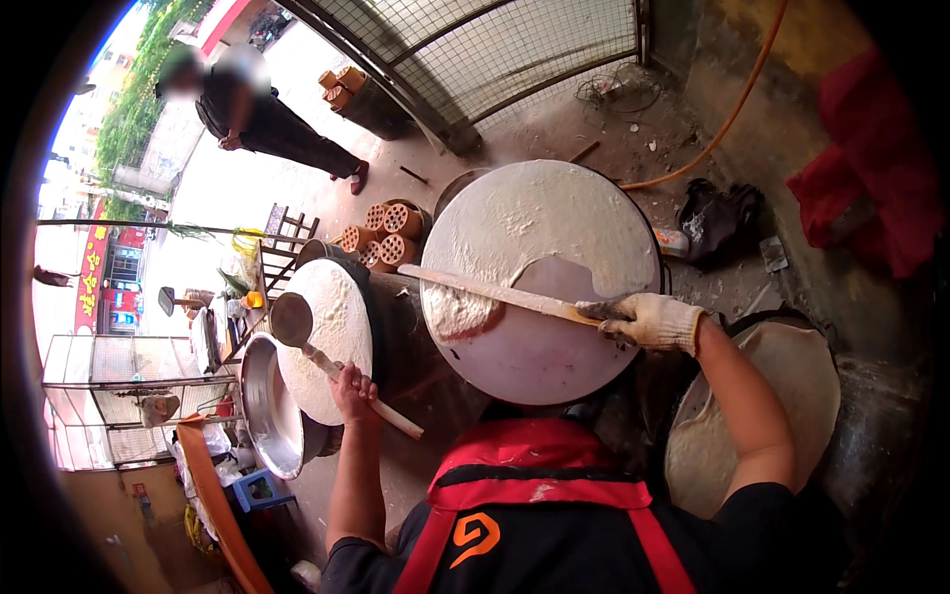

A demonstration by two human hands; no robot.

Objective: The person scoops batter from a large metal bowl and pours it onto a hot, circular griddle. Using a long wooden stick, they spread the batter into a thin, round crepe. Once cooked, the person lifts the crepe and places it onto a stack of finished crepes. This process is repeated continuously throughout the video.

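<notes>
My left hand (353,392) is closed round the pale wooden handle of a ladle (291,319). The ladle's round metal bowl is over a round, white, batter-like surface (341,297) at the left. In a soiled knitted glove, my right hand (655,322) grips one end of a long flat wooden spreader (495,289). That spreader lies across the large round griddle (544,381) in front of me. White batter (544,208) covers the griddle's far and left parts, with a lump along the spreader. The griddle's near part shows a bare grey surface.
A thin pale sheet (782,396) lies on another round griddle at the right. A metal basin (259,396) is at the left. Several perforated clay briquettes (396,233) stand beyond the griddle. An orange hose (737,109) runs along the wall. A person (282,124) stands at far left.
</notes>
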